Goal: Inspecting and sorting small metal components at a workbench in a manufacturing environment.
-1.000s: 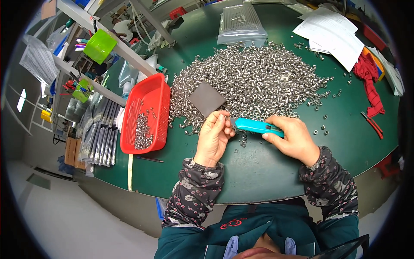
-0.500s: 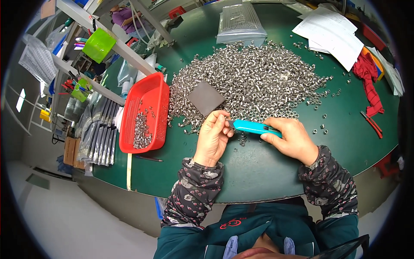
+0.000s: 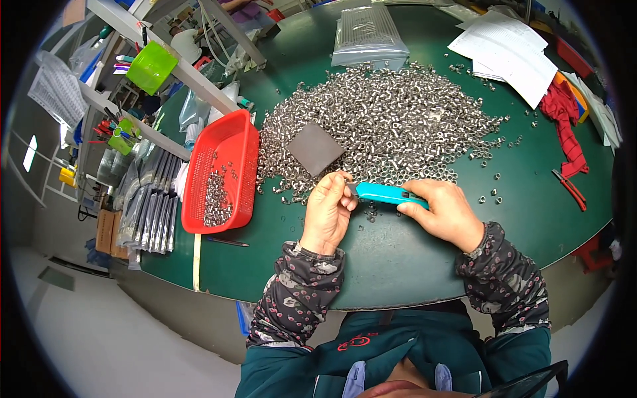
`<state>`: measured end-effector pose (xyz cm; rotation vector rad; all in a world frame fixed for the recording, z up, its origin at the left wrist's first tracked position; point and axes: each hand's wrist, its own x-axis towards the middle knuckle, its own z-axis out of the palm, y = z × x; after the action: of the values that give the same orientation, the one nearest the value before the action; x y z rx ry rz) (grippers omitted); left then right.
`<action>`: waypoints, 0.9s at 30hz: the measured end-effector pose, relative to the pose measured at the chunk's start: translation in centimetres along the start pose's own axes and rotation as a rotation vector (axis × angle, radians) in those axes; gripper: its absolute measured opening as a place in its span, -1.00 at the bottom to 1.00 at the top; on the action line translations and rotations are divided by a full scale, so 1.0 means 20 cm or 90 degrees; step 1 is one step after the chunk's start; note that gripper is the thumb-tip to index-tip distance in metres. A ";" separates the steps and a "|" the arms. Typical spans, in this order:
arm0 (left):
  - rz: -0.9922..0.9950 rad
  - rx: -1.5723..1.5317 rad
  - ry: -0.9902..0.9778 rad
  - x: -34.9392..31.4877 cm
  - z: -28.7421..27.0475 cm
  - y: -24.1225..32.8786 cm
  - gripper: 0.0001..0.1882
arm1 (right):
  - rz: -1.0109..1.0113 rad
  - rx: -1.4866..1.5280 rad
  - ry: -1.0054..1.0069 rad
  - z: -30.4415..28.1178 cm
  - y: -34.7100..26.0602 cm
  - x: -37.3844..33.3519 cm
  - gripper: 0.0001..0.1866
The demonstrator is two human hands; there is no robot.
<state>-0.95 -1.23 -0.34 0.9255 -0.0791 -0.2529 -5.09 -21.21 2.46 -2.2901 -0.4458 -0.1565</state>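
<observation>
Your right hand (image 3: 446, 212) is gripping a teal utility knife (image 3: 381, 192). Your left hand (image 3: 327, 211) is curling near its tip, contents unclear. Metal rings (image 3: 391, 123) are lying heaped beyond.

A green-topped table (image 3: 411, 268) with a curved edge carries a broad pile of small metal rings (image 3: 385, 119), with a few loose rings (image 3: 491, 198) scattered to its right. Left of the pile stands a red plastic basket (image 3: 249, 172), a thin dark stick (image 3: 229, 242) lying just below it. Toward the far side lie a clear plastic package (image 3: 370, 33) and overlapping white papers (image 3: 507, 53); near the right edge rests a red-handled tool (image 3: 569, 190).
</observation>
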 end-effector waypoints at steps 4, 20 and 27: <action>0.001 0.002 0.015 0.00 0.00 0.00 -0.84 | -0.014 -0.009 0.025 0.01 0.00 0.00 -0.70; 0.028 0.051 0.035 0.00 0.02 0.00 -0.80 | -0.045 -0.088 0.058 0.00 -0.02 -0.01 -0.74; 0.027 0.054 0.031 0.00 0.01 0.00 -0.83 | -0.083 -0.115 0.088 0.01 -0.01 -0.01 -0.73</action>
<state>-1.07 -1.40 -0.25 1.0131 -0.0642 -0.1890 -5.38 -20.92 2.43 -2.4067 -0.5282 -0.4340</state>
